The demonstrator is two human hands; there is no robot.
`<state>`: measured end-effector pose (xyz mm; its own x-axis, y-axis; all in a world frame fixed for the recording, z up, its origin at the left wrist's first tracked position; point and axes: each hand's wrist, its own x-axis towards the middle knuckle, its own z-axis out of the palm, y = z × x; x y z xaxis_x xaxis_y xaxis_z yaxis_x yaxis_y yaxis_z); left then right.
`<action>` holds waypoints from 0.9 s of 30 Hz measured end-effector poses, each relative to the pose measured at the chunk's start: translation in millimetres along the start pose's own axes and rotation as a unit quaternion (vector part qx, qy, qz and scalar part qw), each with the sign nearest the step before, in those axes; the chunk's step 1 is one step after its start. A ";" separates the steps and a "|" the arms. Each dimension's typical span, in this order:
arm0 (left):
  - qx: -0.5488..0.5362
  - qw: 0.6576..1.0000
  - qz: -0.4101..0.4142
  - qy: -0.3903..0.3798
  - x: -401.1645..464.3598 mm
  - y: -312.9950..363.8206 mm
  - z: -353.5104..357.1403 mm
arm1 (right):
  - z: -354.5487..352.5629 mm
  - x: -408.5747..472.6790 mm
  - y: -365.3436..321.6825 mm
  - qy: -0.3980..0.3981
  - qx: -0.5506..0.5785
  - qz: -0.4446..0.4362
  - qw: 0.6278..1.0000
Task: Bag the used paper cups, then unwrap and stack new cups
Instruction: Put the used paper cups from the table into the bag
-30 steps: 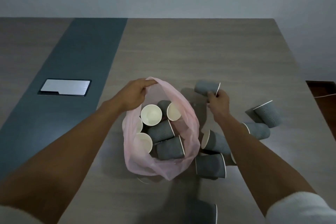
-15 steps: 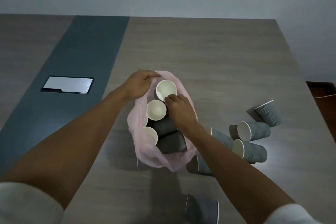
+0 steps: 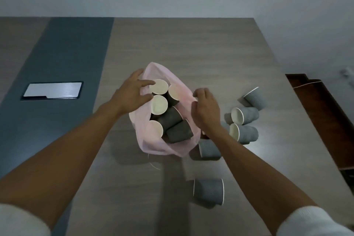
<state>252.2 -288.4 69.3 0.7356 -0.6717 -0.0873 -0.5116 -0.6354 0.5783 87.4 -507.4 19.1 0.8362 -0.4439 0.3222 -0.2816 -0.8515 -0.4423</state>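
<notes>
On the wood-grain table (image 3: 210,48), just in front of the person, a thin pink bag (image 3: 166,148) slumps with its mouth gaping, and about half a dozen grey ripple-walled paper cups inside it (image 3: 173,118) lie heaped at odd angles, some showing pale insides. The left hand (image 3: 132,96) rests at the bag's left rim with fingers spread and loosely curved over the film, more pressing than pinching, so its hold looks weak. The right hand (image 3: 206,110) sits at the right rim, fingers curled downward; whether they pinch the plastic cannot be told, and it carries no cup. Loose cups remain outside: a cluster on its side to the right (image 3: 246,116), one tucked against the bag's lower right corner (image 3: 209,149), and one lying alone nearer the person (image 3: 208,191). The main risk, as I judge it, is the bag itself: it is limp and already piled to the mouth, so if either rim slips the wall may sag and the top cups could tumble out. Pushing more cups into that loose heap without nesting them may also crowd the opening. The cups on their sides can roll, and those to the right lie toward the table's right edge, so a careless sweep of the forearm might knock them off. A dark inset panel (image 3: 51,90) lies well apart to the left.
</notes>
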 end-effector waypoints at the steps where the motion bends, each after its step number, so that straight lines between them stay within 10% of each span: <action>1: -0.008 1.000 -0.020 -0.006 -9.1 2.1 3.8 | -7.7 -6.1 13.7 -0.042 -0.027 0.061 0.997; 5: 0.052 0.990 -0.114 -0.063 -42.6 7.2 22.7 | -18.6 -32.6 49.7 -0.330 -0.117 0.153 0.924; 8: 0.082 0.986 -0.127 -0.064 -60.6 0.7 33.8 | -7.9 -49.7 54.7 -0.388 -0.181 0.099 0.898; 13: 0.025 0.995 -0.088 -0.046 -78.6 -16.1 23.0 | -12.2 -46.9 42.5 -0.196 -0.215 0.120 0.949; 17: 0.027 0.998 -0.062 -0.015 -86.8 -14.9 10.3 | -37.3 -39.6 0.9 0.073 0.072 0.128 0.986; 20: 0.000 0.998 -0.068 0.008 -89.9 -16.1 6.3 | -29.4 -39.9 -53.7 0.035 0.260 0.071 0.962; 27: -0.024 0.998 -0.047 0.039 -88.9 -7.3 1.6 | 36.8 -29.7 -90.7 0.014 0.264 0.066 0.962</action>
<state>189.8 -224.6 71.5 0.8127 -0.5770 -0.0809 -0.4177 -0.6737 0.6096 105.5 -406.7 18.8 0.7941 -0.5521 0.2542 -0.0996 -0.5309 -0.8416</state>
